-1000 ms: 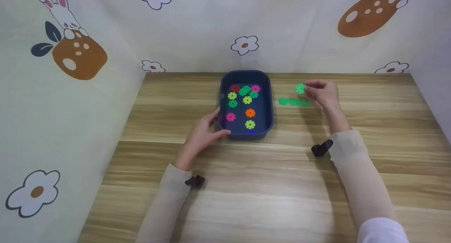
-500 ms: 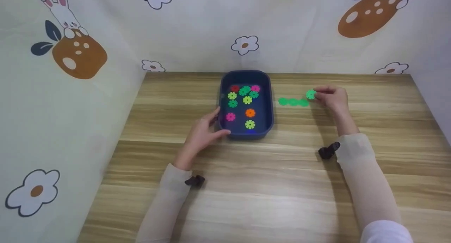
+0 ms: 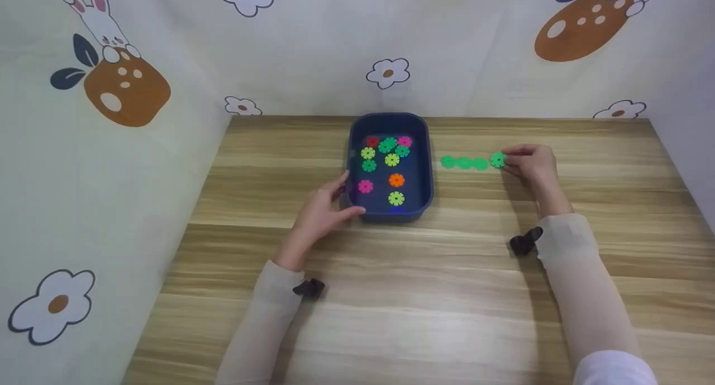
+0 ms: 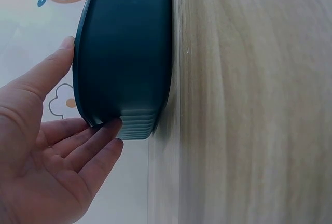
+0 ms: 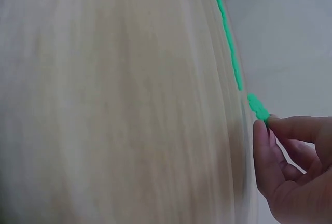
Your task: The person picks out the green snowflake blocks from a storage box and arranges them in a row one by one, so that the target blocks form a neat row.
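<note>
A thin green notched disc, a snowflake building piece (image 3: 497, 160), is pinched at its edge by my right hand (image 3: 533, 164). The right wrist view shows the same snowflake piece (image 5: 258, 107) tilted, close to the wood between thumb and fingers. Just left of it, a row of green pieces (image 3: 465, 162) lies flat on the table, with a small gap to the held one. My left hand (image 3: 321, 209) touches the dark blue plastic bin (image 3: 357, 122) at its near left corner. In the left wrist view its fairly straight thumb and fingers (image 4: 101, 151) rest against the bin's rim and wall.
Inside the bin lie several loose notched discs in pink, red, yellow, orange (image 3: 396, 180) and green, a few overlapping. The wood-patterned table (image 3: 402, 295) meets a printed cloth backdrop (image 3: 313, 50) behind the bin. Small black cameras (image 3: 525, 241) sit at both wrists.
My right hand has moved right and down with the green snowflake piece, from above the row's right end to beside it. The left hand and bin stay put.
</note>
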The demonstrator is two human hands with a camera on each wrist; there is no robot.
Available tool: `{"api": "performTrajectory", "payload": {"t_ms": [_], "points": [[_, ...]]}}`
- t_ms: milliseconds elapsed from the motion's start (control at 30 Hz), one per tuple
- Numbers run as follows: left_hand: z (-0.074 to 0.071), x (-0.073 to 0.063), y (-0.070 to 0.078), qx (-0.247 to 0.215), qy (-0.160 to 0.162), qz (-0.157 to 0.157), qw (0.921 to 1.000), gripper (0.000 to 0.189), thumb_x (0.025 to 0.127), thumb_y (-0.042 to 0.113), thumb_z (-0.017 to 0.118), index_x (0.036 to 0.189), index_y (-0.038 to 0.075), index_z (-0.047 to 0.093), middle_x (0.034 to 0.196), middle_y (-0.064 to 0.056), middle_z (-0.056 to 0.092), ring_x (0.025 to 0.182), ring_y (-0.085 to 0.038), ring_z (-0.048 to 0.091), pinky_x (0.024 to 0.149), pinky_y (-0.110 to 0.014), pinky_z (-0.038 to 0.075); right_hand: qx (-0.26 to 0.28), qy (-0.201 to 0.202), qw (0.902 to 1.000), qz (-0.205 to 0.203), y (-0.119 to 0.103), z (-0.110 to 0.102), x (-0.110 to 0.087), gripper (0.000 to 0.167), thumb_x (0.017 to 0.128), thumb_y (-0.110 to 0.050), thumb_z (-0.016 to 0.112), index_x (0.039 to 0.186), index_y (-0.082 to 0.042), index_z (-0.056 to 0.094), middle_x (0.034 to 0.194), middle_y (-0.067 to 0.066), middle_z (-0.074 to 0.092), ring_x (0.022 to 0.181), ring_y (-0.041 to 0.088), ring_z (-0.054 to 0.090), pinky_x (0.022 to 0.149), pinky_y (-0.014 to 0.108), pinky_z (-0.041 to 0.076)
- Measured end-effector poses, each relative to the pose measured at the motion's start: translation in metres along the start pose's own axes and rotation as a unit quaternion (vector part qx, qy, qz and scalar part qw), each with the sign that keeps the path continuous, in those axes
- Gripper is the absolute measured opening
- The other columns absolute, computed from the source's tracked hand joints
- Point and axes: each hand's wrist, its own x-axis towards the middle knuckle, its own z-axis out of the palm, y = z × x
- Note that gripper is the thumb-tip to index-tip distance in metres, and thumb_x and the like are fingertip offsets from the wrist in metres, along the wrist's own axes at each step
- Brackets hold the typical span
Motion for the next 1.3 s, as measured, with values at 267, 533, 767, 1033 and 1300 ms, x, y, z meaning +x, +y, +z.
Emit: {"api": "performTrajectory", "payload": {"t_ms": [267,533,767,1033,1300], "points": [[0.000,0.000,-0.001,-0.007,-0.004,0.001,1.0000,0.089,0.081,0.035,0.082,0.154,0.012,0.036,0.157,-0.015,0.041,0.139,-0.029,0.050,0.116,-0.039,0.042,-0.054,-0.010,0.9985,0.006,0.002,-0.001,0.002,0.031,0.094,0.000,0.064,0.124,0.007,0.063,0.087,-0.011,0.066,0.076,-0.004,0.067,0.078,0.016,0.059],[0.000,0.001,0.000,-0.001,-0.006,-0.002,1.0000,0.090,0.081,0.037,0.082,0.155,0.012,0.036,0.158,-0.015,0.040,0.139,-0.029,0.049,0.116,-0.039,0.041,-0.073,-0.001,0.9972,-0.011,0.003,-0.003,-0.002,0.029,0.095,-0.003,0.064,0.121,0.007,0.065,0.082,-0.014,0.069,0.078,-0.004,0.066,0.078,0.017,0.059],[-0.001,0.000,0.001,-0.002,-0.008,-0.006,0.9999,0.090,0.081,0.036,0.082,0.155,0.012,0.036,0.158,-0.014,0.041,0.139,-0.029,0.050,0.116,-0.039,0.041,-0.042,0.005,0.9990,-0.012,0.002,-0.006,-0.006,0.033,0.095,-0.005,0.064,0.125,0.008,0.061,0.078,-0.018,0.070,0.078,-0.004,0.068,0.077,0.017,0.059],[-0.002,0.001,0.001,0.001,-0.014,-0.002,0.9999,0.091,0.081,0.037,0.082,0.155,0.010,0.036,0.156,-0.017,0.042,0.138,-0.030,0.051,0.116,-0.040,0.041,0.008,0.003,0.9999,-0.009,-0.007,-0.005,-0.012,0.028,0.094,-0.002,0.064,0.120,0.004,0.061,0.078,-0.014,0.071,0.074,0.000,0.068,0.071,0.017,0.059],[-0.002,0.001,0.001,0.000,-0.012,-0.002,0.9999,0.090,0.082,0.036,0.082,0.155,0.011,0.036,0.156,-0.017,0.043,0.139,-0.030,0.050,0.117,-0.041,0.040,-0.061,0.013,0.9976,-0.031,-0.016,0.003,-0.013,0.033,0.095,-0.014,0.066,0.123,0.003,0.062,0.079,-0.017,0.068,0.077,0.000,0.068,0.073,0.018,0.059]]}}
